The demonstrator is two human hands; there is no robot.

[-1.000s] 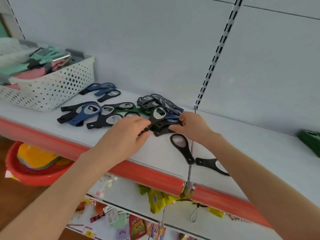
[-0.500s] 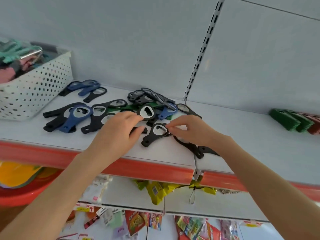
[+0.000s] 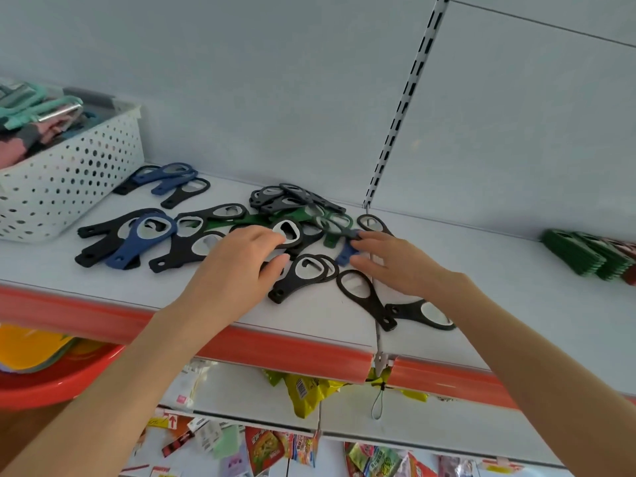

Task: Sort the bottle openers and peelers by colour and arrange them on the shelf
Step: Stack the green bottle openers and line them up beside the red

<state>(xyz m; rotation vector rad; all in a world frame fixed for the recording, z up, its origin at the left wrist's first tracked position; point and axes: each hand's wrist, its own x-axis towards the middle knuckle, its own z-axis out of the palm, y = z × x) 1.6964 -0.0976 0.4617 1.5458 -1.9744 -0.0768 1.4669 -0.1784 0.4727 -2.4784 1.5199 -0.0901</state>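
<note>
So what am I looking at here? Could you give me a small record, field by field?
Place: white shelf with an orange front edge
Items: pile of black, blue and green bottle openers, mixed
Left hand: over the pile, fingertips at a black opener; grip unclear
Right hand: pinches a blue opener
Beside the basket: a few blue and black openers
White basket: holds teal and pink peelers
</note>
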